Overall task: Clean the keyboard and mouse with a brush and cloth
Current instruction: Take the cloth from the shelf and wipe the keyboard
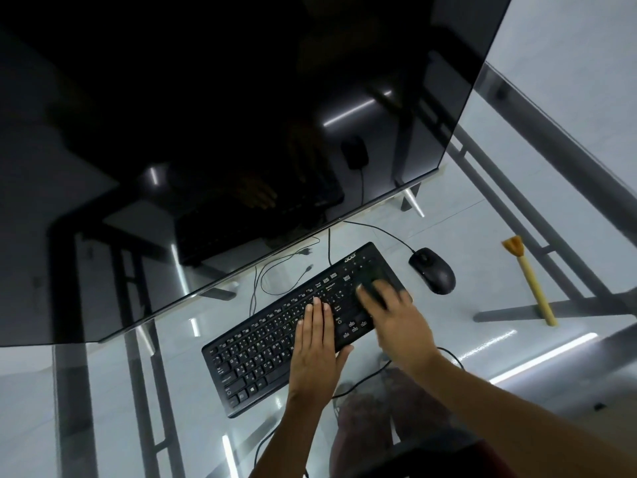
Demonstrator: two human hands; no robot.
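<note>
Keyboard before monitor, mouse right, brush farther right (all on table)

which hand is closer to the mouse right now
The right hand. It is on the keyboard's numpad end, the end beside the mouse, but not touching it. The left hand lies flat on the keys, farther from the mouse.

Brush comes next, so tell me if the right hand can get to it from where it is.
Probably yes: the brush lies alone on the glass table, right of the mouse, with nothing between it and the right hand.
</note>
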